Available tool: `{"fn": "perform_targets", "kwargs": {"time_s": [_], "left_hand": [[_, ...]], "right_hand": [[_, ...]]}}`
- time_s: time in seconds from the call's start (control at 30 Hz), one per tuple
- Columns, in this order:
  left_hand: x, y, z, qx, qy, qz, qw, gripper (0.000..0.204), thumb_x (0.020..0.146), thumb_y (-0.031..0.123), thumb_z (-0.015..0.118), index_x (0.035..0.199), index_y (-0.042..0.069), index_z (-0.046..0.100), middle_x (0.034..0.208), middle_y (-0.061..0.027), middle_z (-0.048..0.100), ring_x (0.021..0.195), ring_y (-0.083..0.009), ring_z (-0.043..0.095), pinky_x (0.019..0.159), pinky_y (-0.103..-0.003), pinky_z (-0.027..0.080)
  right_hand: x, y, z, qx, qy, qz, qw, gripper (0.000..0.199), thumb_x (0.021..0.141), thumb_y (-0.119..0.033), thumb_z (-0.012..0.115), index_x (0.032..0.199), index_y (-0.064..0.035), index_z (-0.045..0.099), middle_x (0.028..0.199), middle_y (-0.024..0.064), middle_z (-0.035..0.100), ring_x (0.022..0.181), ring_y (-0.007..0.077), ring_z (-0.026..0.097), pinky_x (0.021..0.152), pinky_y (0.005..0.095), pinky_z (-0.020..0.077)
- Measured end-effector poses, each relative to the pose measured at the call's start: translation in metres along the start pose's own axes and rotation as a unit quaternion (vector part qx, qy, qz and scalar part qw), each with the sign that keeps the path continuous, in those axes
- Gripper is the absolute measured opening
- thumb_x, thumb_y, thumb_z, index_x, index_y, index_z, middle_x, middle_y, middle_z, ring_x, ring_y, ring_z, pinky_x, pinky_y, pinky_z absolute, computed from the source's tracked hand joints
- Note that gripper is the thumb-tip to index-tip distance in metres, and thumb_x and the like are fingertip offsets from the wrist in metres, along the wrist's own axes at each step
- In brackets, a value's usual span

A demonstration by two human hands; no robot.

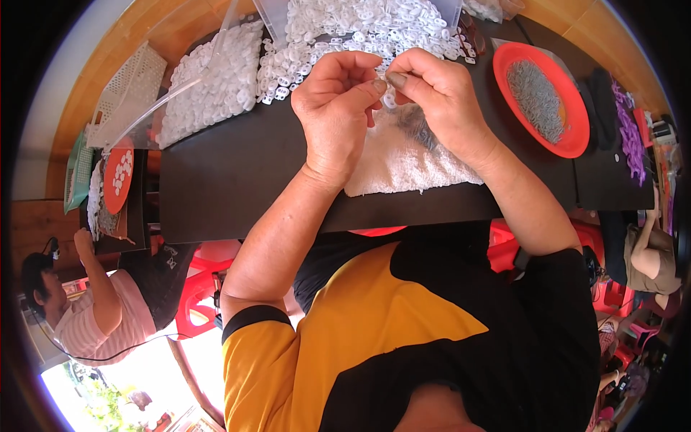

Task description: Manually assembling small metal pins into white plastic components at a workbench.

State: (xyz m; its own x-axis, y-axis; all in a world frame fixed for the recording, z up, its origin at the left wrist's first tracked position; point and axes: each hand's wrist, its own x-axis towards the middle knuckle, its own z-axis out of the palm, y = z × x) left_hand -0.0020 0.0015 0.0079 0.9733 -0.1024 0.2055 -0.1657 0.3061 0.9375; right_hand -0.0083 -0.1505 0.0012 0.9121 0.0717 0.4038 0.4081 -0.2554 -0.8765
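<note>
My left hand [335,101] and my right hand [446,93] meet above the far part of the table, thumbs and forefingers pinched close together. Between the fingertips shows a small white plastic piece [389,99], partly covered by my fingers. Both hands seem closed on it; any finer part there is too small to make out. Under the hands lies a white towel [414,169], with a small dark grey heap [417,129] partly hidden behind my right wrist. Just beyond my fingers spreads a pile of similar white plastic pieces [360,36].
A bulging clear bag of white pieces [212,86] sits at the left of the dark table [230,187]. On the right is a red plate [576,137] of small grey metal parts [536,97], near purple strips [630,137]. A co-worker [101,302] sits at the left.
</note>
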Motion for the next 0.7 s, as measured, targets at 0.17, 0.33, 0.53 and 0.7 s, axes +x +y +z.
{"fn": "perform_targets", "kwargs": {"time_s": [0.17,0.33,0.53,0.7], "left_hand": [[0.003,-0.007,-0.001,-0.018,0.035,0.018,0.999,0.017,0.080,-0.009,0.062,0.096,-0.003,0.064,0.081,-0.0056,0.062,0.061,-0.0105,0.056,0.048,-0.022,0.042],[0.010,-0.011,-0.003,-0.050,0.048,0.006,0.998,0.015,0.081,-0.007,0.065,0.095,-0.003,0.064,0.080,-0.0052,0.063,0.060,-0.0095,0.057,0.047,-0.022,0.041],[0.016,-0.007,-0.007,-0.029,0.022,-0.093,0.995,0.009,0.082,-0.004,0.066,0.090,-0.004,0.065,0.076,-0.0064,0.064,0.058,-0.0102,0.057,0.045,-0.023,0.042],[0.018,-0.009,-0.010,0.120,-0.011,-0.077,0.990,0.010,0.082,0.000,0.068,0.089,-0.006,0.066,0.073,-0.0074,0.064,0.058,-0.0123,0.057,0.048,-0.024,0.041]], "right_hand": [[-0.006,0.007,0.018,0.037,-0.013,0.045,0.998,0.009,0.087,-0.007,0.058,0.084,0.0002,0.061,0.062,0.0042,0.057,0.058,0.0103,0.052,0.055,0.0273,0.0413],[-0.002,0.007,0.014,0.040,0.003,0.060,0.997,0.012,0.088,-0.010,0.058,0.085,0.0012,0.062,0.066,0.0044,0.059,0.059,0.0104,0.053,0.056,0.0267,0.0426],[0.007,0.015,-0.002,-0.024,-0.004,0.010,1.000,0.011,0.086,-0.009,0.058,0.088,0.0004,0.063,0.069,0.0071,0.062,0.063,0.0139,0.058,0.060,0.0297,0.0461],[0.010,0.015,-0.009,-0.148,0.004,-0.048,0.988,0.010,0.085,-0.010,0.058,0.090,-0.0018,0.062,0.073,0.0144,0.064,0.066,0.0282,0.063,0.063,0.0371,0.0484]]}}
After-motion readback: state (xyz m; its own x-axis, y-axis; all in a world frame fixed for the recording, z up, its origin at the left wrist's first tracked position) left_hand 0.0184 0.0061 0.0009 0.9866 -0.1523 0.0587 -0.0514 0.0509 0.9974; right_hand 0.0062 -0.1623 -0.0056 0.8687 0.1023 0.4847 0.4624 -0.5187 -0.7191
